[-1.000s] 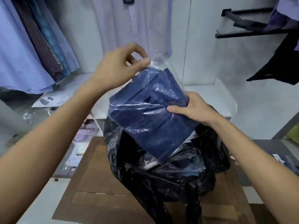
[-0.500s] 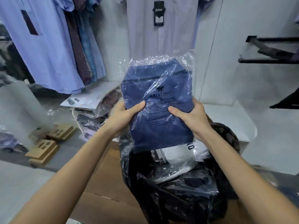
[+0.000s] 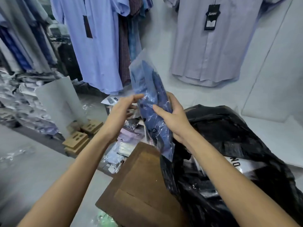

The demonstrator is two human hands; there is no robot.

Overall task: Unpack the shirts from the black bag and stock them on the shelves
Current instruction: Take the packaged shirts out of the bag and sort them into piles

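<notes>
**Slick-wrapped shirt, gripped at mid-length**

While the open black plastic bag [image 3: 232,145] is sitting on brown cardboard [image 3: 139,182], the head view is showing the right hand [image 3: 173,117] clasping a folded navy shirt in clear polythene [image 3: 150,102], held edge-on above the bag; the left hand [image 3: 121,113], fingers loosely extended, is touching its side. Likely light, floppy and slippery, so gripping mid-length across the fold suits it.

Open air left of left hand [image 3: 120,110] fingers; hanging shirts [image 3: 98,46] crowd above fingertips, black bag [image 3: 237,145] blocks right of right hand [image 3: 172,117], cardboard box [image 3: 141,185] below.
</notes>
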